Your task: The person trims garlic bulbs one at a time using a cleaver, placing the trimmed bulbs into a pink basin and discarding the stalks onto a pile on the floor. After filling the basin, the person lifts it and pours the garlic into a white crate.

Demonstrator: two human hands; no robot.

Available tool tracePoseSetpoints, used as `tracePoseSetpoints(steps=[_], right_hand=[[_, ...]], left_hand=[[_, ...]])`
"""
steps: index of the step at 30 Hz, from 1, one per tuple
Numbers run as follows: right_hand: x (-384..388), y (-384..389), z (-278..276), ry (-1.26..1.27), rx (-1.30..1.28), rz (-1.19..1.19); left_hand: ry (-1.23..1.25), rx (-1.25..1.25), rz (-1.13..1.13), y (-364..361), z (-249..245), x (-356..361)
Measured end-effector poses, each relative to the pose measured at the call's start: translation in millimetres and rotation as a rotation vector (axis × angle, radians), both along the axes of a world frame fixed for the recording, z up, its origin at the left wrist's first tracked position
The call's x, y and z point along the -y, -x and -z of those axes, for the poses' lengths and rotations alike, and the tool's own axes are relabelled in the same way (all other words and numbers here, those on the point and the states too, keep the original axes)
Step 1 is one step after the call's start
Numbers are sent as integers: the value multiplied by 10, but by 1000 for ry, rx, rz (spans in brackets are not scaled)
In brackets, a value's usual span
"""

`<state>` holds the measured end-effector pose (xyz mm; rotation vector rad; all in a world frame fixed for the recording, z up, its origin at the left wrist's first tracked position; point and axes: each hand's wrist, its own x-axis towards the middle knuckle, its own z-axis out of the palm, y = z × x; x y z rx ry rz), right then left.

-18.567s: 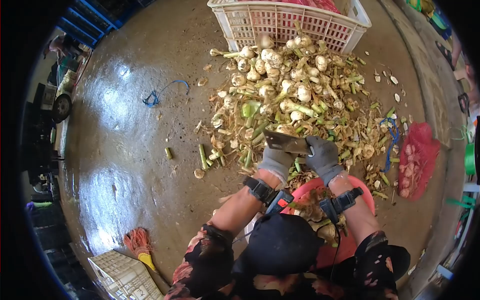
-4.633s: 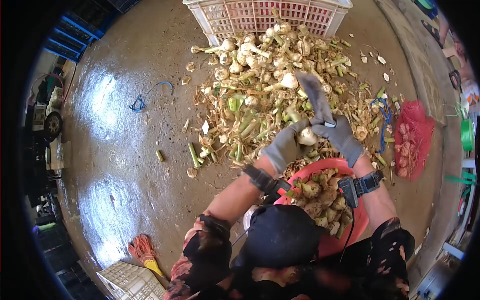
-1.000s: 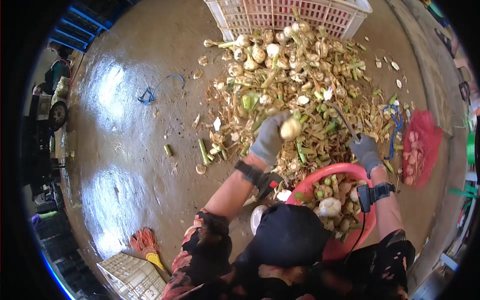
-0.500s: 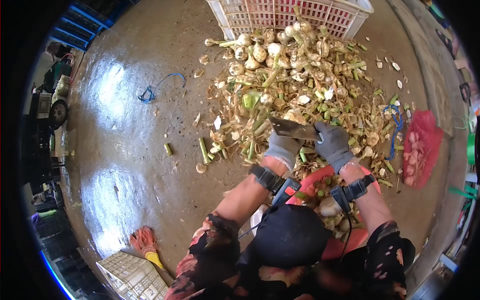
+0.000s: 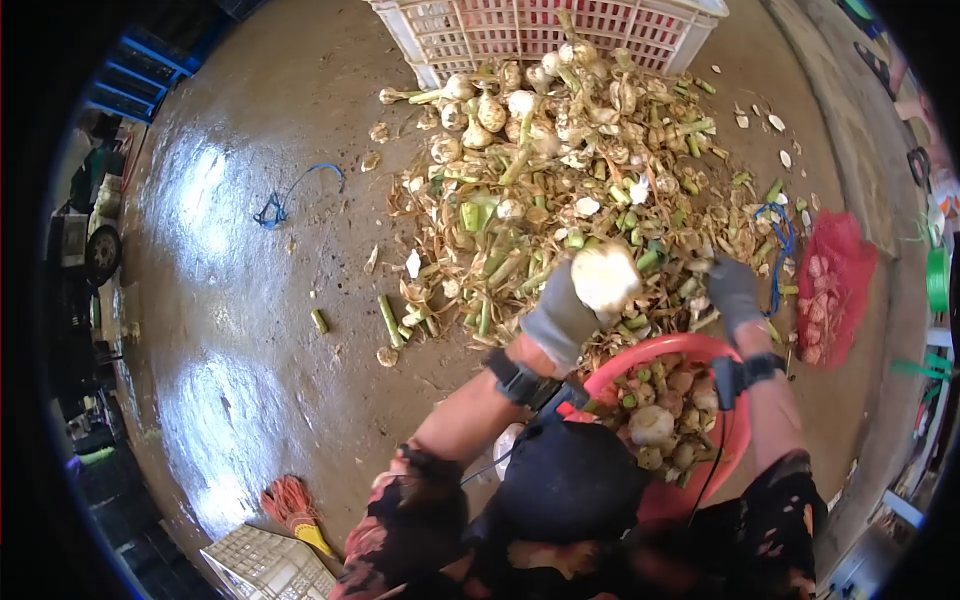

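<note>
Grey-gloved left hand (image 5: 560, 318), centre of the frame: fingers closed round a garlic bulb (image 5: 606, 278), its broad pale face turned up to the camera. Grey-gloved right hand (image 5: 735, 292), right of centre: blurred, above the basin's far right rim and well apart from the bulb; whether its fingers are open or closed, and on what, cannot be told.

Pink plastic basin (image 5: 668, 345), below and between the hands: holds garlic bulbs and green stem stubs, one large whitish bulb (image 5: 652, 425) among them.

Heap of garlic (image 5: 490, 112), upper centre: whole bulbs with stalks, mixed with dry leaves, cut stems and trimmings, spread from the white plastic crate (image 5: 430, 35) at the top edge down to the hands.

Red mesh bag (image 5: 838, 290), right side: bulbs inside, lying on the wet concrete floor (image 5: 270, 270).

Blue cord, two pieces: one (image 5: 785, 250) just left of the bag, one (image 5: 270, 212) on the floor at left.

Red-bristled broom (image 5: 290, 500), lower left: beside a pale slatted crate (image 5: 268, 565).
</note>
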<state>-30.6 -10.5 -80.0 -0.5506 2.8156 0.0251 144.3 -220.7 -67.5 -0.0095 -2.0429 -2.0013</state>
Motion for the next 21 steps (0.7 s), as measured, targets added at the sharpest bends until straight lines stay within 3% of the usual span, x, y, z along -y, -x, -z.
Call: tracePoseSetpoints(steps=[1,3,6,8,10,12,13,16,17,19,21], right_hand=[[-121,75,-17,7,-47,63],[-180,-18,-100,31,-67,105],[-175,14,-181,39,-12,120],[-164,-5,-181,74,50,102],[-118,-48,-176,160,95,80],[52,-111,-176,127,92,62],[205,-197,-276,120,118,64],[322,-229,-314,152,170,33],[372,-231,-330,141,185,42],[532,-232,-374,185,288,110],[706,-249,-476,281,467,234]], left_hand=[[-325,32,163,33,27,-39],[379,-251,344,90,-179,-82],[417,776,396,391,-819,151],[1005,785,-204,756,-191,736],[681,994,-485,964,-19,1150],[807,1060,-469,1078,156,1279],[868,1091,-457,1095,247,1290],[1067,918,-13,1019,445,1391],[1506,665,194,962,508,1396],[1036,594,-20,654,641,1260],[548,597,-173,308,432,960]])
